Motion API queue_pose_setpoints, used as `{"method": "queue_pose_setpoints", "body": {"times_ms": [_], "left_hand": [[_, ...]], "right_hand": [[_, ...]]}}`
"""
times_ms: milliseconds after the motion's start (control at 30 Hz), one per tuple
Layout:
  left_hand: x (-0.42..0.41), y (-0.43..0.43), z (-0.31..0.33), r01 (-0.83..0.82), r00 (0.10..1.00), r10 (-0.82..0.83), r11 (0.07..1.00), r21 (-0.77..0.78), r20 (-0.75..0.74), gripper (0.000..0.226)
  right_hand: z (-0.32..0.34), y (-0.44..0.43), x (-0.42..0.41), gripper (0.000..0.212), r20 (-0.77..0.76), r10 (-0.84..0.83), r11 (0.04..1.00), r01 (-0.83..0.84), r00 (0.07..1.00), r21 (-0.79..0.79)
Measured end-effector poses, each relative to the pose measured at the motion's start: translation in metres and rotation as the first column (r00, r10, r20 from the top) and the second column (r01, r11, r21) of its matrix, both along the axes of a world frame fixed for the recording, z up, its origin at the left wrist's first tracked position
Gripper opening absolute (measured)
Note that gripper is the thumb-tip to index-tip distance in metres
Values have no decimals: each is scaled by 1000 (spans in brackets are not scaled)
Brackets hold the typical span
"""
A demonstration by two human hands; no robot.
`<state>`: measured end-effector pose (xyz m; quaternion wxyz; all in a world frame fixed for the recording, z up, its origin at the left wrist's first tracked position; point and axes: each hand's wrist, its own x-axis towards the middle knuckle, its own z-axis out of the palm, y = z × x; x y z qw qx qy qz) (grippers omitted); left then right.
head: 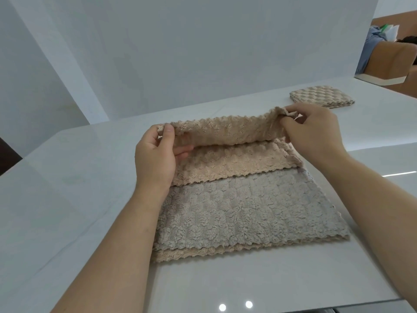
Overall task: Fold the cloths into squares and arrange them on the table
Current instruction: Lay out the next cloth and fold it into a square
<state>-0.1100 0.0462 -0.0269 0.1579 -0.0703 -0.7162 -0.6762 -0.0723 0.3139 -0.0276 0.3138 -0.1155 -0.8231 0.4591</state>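
Observation:
A fluffy cloth, beige on one side and grey on the other, lies on the white table in front of me. Its far edge is lifted off the table and curls toward me. My left hand pinches the far left corner between thumb and fingers. At the far right corner, my right hand pinches the raised edge. A second cloth, folded into a square, lies flat at the back right of the table.
A white wall panel rises just behind the table. The table's right edge runs close to my right forearm. Brown furniture with bags stands beyond the far right corner.

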Motion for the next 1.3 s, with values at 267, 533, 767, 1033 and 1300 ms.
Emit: {"method": "queue_pose_setpoints", "body": {"times_ms": [267,533,767,1033,1300], "left_hand": [[-7,1,-2,86,981,-124,966,245,146,16],[-6,1,1,39,935,-143,951,307,326,27],[-9,-4,-4,-49,946,40,999,20,322,8],[-8,-7,-6,-108,964,211,867,-486,162,56],[-2,-5,-5,-58,982,172,677,-734,81,65]], "right_hand": [[-4,-1,-9,27,18,160,929,-144,987,-341],[-1,-3,-6,21,44,174,897,-140,984,-418],[2,-5,-3,16,137,83,966,-46,987,-254],[5,-7,0,21,317,48,986,-96,947,138],[2,-15,6,29,432,-22,889,-179,902,421]]}}
